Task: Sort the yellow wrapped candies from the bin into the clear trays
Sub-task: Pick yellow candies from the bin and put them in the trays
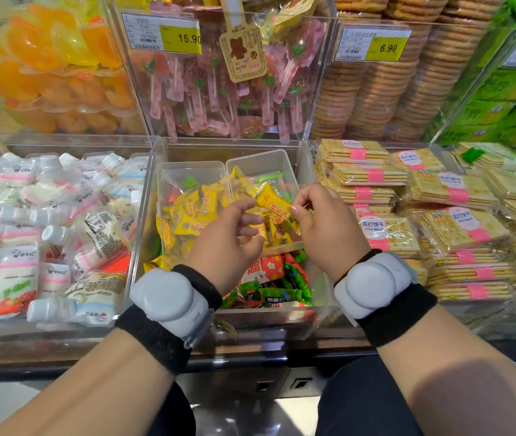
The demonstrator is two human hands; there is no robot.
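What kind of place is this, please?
Most likely the snack section of a shop. Yellow price tags are fixed on clear bins, and packed crackers, stacked biscuits and lollipops are laid out for sale.

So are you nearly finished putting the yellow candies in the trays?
Partly done. The left tray already holds a heap of yellow candies, the right tray a few. In hand: the left hand and right hand pinch a yellow candy above the trays. Left: a yellow wrapper shows in the bin near the red and green candies; more may hide underneath.
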